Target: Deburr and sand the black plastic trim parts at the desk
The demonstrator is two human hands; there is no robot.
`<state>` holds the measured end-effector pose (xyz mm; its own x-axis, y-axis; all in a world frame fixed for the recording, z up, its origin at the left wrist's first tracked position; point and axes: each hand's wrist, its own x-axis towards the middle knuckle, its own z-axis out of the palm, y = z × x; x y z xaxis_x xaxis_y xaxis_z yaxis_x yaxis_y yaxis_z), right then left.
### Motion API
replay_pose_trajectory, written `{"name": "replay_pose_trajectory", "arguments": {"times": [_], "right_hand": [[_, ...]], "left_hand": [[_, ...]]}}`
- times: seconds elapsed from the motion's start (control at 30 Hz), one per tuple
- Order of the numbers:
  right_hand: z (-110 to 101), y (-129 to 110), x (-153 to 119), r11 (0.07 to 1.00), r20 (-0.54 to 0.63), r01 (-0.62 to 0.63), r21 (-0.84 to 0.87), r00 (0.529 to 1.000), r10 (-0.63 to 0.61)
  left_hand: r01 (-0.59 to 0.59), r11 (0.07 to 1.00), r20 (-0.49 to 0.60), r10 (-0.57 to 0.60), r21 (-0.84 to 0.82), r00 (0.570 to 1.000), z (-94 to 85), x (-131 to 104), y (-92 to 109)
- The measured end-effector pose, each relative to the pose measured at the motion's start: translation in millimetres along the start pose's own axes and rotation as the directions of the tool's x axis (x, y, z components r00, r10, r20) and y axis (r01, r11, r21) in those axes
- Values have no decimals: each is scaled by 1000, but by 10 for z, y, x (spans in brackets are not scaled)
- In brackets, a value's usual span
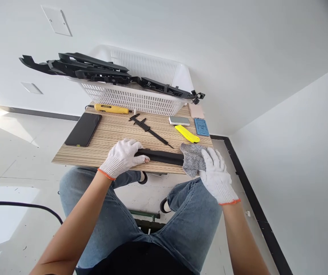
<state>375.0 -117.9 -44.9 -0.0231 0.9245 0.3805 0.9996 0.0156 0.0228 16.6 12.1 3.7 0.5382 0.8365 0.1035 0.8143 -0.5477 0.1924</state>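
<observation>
A long black plastic trim strip (164, 157) lies along the near edge of the wood-grain table. My left hand (124, 156), in a white knit glove with an orange cuff, is closed around the strip's left end. At the other end a grey mottled cloth (193, 157) wraps over the strip. My right hand (216, 172), gloved the same way, presses the cloth there with its fingers bent over it. The strip's right tip is hidden under the cloth. Just beyond the strip lies a black caliper (149, 130), pointing toward the cloth.
A white slotted basket (135, 100) at the back carries several black plastic parts (95, 70) that overhang its sides. On the table (106, 131) are a phone (84, 129), yellow corded tool (111, 109), yellow-handled knife (187, 133), grey-white block (179, 121) and blue pad (201, 126).
</observation>
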Motion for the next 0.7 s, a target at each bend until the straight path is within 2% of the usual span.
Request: {"name": "replay_pose_trajectory", "arguments": {"times": [0.1, 0.23, 0.33, 0.4, 0.47, 0.6, 0.7], "right_hand": [[90, -61, -30, 999, -32, 27, 24, 999, -26], [18, -269, 49, 992, -13, 112, 57, 994, -111], [-59, -651, 198, 984, -43, 143, 106, 989, -140], [-67, -994, 311, 978, -60, 149, 147, 988, -142], [-35, -1361, 411, 969, -72, 154, 195, 987, -143], [45, -1933, 532, 937, -120, 150, 315, 986, -118], [24, -2024, 583, 913, -109, 99, 396, 992, -60]], "left_hand": [[-8, 999, -1, 8, 31, 1000, 4, -22, 7], [-25, 997, -14, 26, 78, 1000, 11, -37, 17], [-128, 987, -23, 131, 101, 991, 10, -46, 7], [-232, 968, -32, 236, 97, 971, 14, -57, -18], [-280, 957, -55, 284, 77, 957, 24, -73, -50], [-202, 979, -85, 204, 35, 975, 32, -106, -79], [-74, 997, -48, 75, 28, 996, 7, -111, -35]]}}
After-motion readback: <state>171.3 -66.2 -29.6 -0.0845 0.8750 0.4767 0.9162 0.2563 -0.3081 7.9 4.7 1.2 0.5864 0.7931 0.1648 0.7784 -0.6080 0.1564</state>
